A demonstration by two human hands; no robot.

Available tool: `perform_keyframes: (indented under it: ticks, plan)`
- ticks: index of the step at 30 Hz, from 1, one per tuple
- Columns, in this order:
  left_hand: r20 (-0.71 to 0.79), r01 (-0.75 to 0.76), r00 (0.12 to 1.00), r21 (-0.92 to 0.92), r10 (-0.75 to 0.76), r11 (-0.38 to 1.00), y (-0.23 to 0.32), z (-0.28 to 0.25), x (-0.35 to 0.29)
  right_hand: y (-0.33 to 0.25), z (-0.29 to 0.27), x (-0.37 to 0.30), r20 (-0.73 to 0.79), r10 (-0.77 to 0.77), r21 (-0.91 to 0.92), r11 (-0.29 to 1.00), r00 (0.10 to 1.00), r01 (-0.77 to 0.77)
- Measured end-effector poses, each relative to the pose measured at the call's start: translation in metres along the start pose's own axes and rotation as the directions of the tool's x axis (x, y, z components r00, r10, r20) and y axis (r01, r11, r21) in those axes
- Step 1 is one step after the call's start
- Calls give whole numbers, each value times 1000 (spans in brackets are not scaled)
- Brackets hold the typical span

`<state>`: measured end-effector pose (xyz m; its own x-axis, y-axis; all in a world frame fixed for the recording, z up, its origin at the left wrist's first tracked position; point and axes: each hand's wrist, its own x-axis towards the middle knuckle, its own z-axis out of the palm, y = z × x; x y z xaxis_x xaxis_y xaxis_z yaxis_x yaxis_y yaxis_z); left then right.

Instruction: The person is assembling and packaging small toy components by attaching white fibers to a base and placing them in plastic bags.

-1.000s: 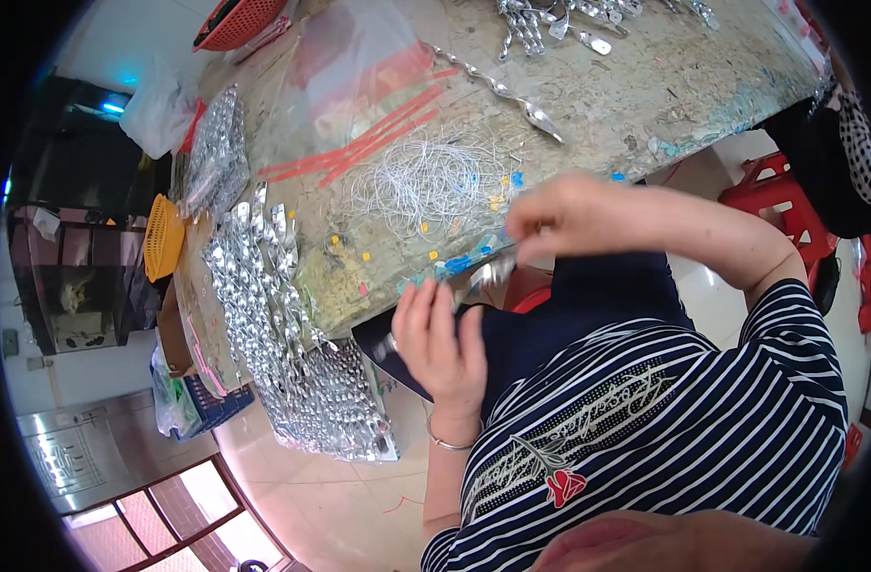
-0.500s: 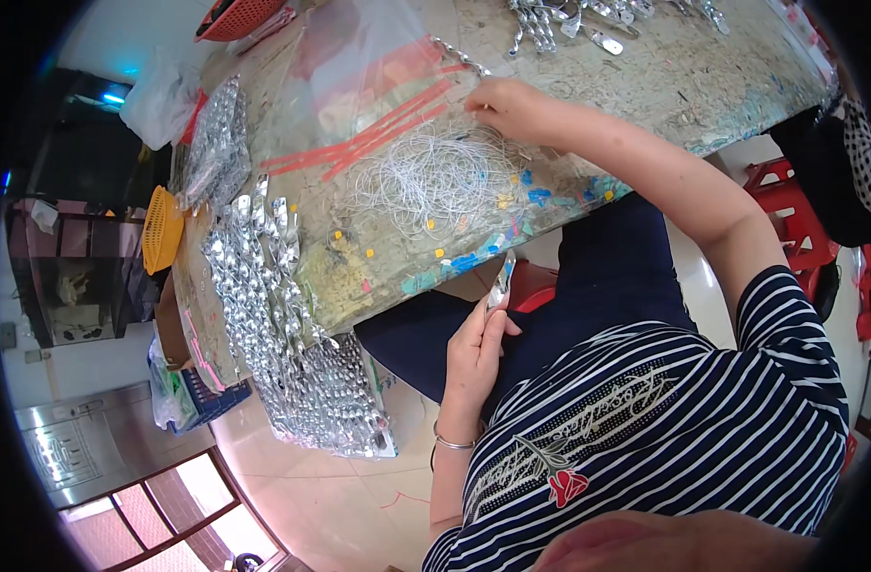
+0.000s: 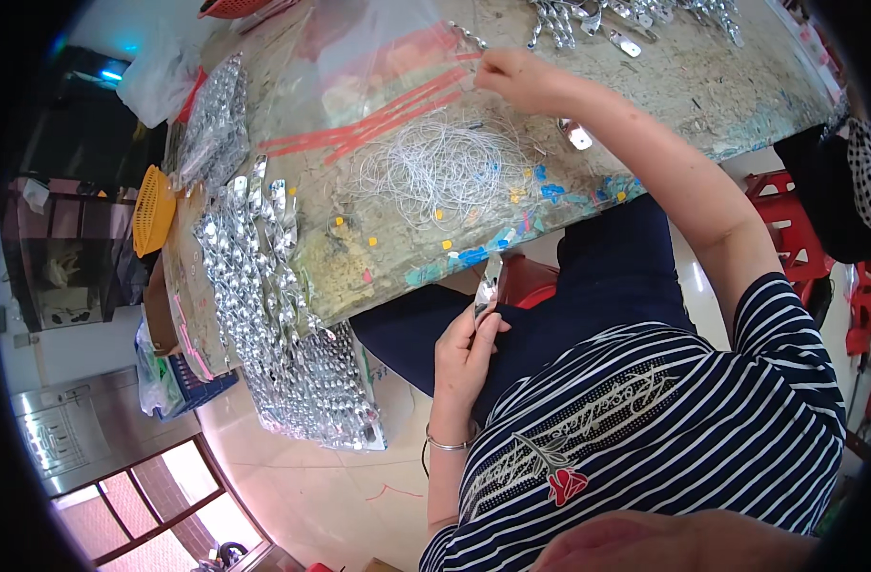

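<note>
In front of my lap, just off the table edge, my left hand grips a shiny silver twisted strip between thumb and fingers, its free end pointing up toward the table. Over the table, my right hand is closed in a pinch near the red-edged clear plastic bags; whatever its fingertips hold is too small to tell. Between the two hands lies a loose tangle of white string. A silver piece shows on the table beside my right forearm, which partly covers it.
Many silver twisted strips hang over the table's left edge. More silver strips lie at the far side. A plastic-wrapped silver bundle and a yellow basket are at the left. Red stools stand at the right.
My left hand has shifted slightly left with the silver strip. My right hand has moved a little farther over the table, and a silver piece now shows beside its forearm.
</note>
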<state>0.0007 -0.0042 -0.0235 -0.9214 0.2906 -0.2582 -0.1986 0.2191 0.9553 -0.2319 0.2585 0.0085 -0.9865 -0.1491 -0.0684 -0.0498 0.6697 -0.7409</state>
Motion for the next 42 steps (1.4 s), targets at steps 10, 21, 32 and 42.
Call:
perform_keyframes:
  ticks: [10,21,32,42]
  plan:
    - [-212,-12,977,28,18,1000,29,-13,0,-60,-2,-108,194,-326,385,893,925,234]
    - [-217,-38,976,-92,17,995,37,1,-6,-70,47,-162,410,-313,467,879,857,97]
    - [-389,34,920,-59,-54,998,29,-27,-16,-42,28,-164,338,-127,475,878,933,-52]
    - [-226,2,974,-48,-13,999,31,-4,-5,-53,71,-173,285,-448,410,856,848,314]
